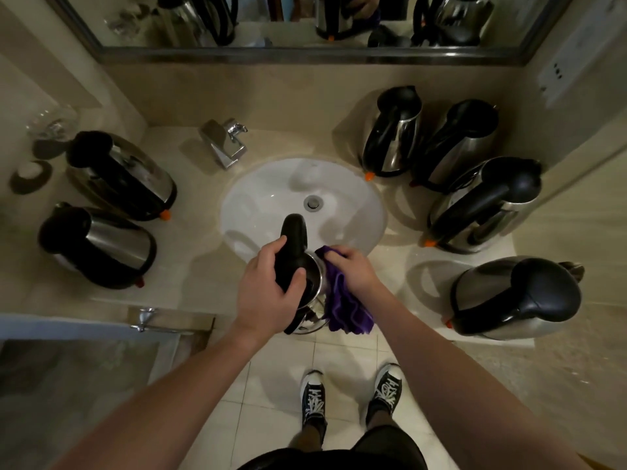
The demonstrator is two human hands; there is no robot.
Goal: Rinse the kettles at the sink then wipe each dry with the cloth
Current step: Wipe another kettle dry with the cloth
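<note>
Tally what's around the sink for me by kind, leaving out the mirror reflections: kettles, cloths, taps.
Kettles: 7. That is 2 left of the basin, 4 to its right, and 1 held kettle gripped by the left hand.
Cloths: 1, the purple cloth pressed to it by the right hand.
Taps: 1, the chrome tap.
Total: 9.

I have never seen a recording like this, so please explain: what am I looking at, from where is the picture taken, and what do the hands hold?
There is no machine here. A person wears one camera on the head, looking down at their own arms. The left hand grips a steel kettle by its black handle, at the front edge of the white sink. The right hand holds a purple cloth against the kettle's side. Two more kettles stand on the counter to the left, four to the right. A mirror hangs above.
</note>
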